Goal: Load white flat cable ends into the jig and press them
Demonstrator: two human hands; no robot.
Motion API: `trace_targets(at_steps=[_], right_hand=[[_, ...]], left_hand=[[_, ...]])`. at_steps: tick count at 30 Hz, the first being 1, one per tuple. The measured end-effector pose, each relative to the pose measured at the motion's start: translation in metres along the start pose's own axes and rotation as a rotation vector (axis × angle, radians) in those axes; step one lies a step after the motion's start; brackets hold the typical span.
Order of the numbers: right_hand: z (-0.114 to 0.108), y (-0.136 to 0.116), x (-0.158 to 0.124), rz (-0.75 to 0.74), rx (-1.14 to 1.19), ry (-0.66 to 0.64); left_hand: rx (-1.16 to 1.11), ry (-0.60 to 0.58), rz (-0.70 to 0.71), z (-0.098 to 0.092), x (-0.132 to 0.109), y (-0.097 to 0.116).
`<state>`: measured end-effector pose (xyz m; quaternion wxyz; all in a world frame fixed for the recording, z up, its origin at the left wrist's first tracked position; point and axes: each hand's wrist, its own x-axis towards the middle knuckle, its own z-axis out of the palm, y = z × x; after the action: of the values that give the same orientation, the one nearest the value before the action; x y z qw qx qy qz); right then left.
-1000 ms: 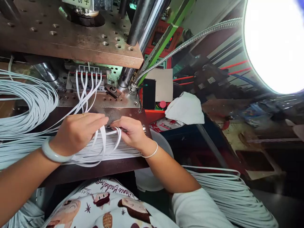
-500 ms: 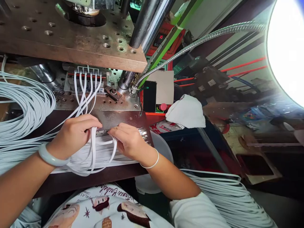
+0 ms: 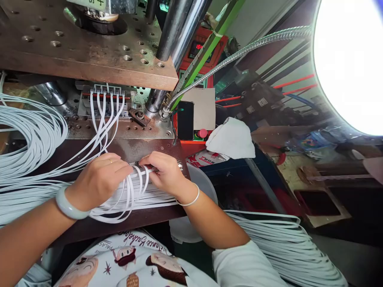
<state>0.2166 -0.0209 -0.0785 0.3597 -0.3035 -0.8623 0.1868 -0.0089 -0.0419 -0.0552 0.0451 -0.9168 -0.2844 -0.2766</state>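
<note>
My left hand (image 3: 103,177) is closed, with its fingertips pinched near the ends of looped white cables (image 3: 131,191). Facing it, my right hand (image 3: 164,171) pinches more of these white cable ends between thumb and fingers. A small metal piece shows partly between the two hands, and the fingers hide most of it. Beneath the hands a flat bundle of white cables (image 3: 158,199) lies along the dark table (image 3: 143,147). Several other white cables run up into a metal mould (image 3: 131,99) under the press.
The heavy press plate (image 3: 89,63) overhangs the mould. A big coil of white cable (image 3: 50,139) lies at left. Right of the press are a phone (image 3: 185,121), a red button (image 3: 203,133) and a white cloth (image 3: 231,139). A bright lamp (image 3: 350,67) hangs at upper right.
My left hand has moved slightly right and down, closer to my right hand. The cable loops between the hands have shifted right. The camera view has shifted a little.
</note>
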Motion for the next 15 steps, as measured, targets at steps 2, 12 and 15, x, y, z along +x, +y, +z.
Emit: trace_targets(at_steps=[2,12,15], right_hand=[[0.0,0.002,0.0,0.015,0.007,-0.006],[-0.008,0.002,0.003,-0.034,-0.062,-0.129],[-0.04,-0.006,0.005,0.011,0.004,-0.255]], left_hand=[[-0.005,0.002,-0.027,0.0,-0.005,-0.002],[-0.169,0.044,-0.236,-0.025,-0.014,-0.018],[-0.246,0.068,-0.335,-0.021,-0.016,-0.024]])
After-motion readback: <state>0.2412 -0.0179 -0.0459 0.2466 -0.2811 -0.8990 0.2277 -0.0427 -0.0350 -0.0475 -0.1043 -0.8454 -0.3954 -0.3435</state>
